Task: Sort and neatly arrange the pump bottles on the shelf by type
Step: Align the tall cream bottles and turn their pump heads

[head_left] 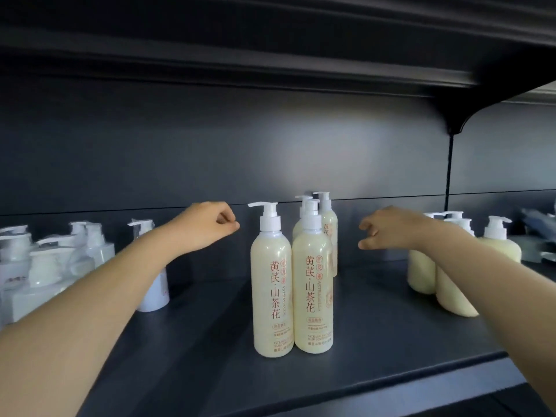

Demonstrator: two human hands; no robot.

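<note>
Nearest the viewer, shelf front edge (391,383): dark, and cut off at the bottom of the picture. Both forearms enter from the lower corners, with the elbows out of view.

Front row, centre: left front bottle (272,296) and right front bottle (313,290). Both are tall, cream and upright, with white pumps, and stand side by side, touching or nearly so. The labels carry red characters. The small print at the base is unreadable. Bare dark board lies open on both sides of the pair and in front of it.

Second row: rear bottles (329,230) of the same tall kind, directly behind and mostly hidden. Only their pump heads and a strip of one body show.

Left hand (207,225): level with the pump heads, just left of the left front bottle's spout and not touching it. The fingers are curled in against the thumb, clenched on nothing.

Right hand (388,228): right of the tall group and apart from it. The fingers are loosely bent above the thumb with a gap between them, grasping nothing.

Left flank: white bottles (45,266), blurred and cut by the picture's edge. One white bottle (153,293) is partly hidden behind the left forearm.

Right flank: round cream bottles (499,245). Two are partly covered by the right forearm, so the count is uncertain.

Far right: blurred grey items (538,230), not identifiable.

Rear: back panel (270,145), with the upper shelf (270,55) overhead.
</note>
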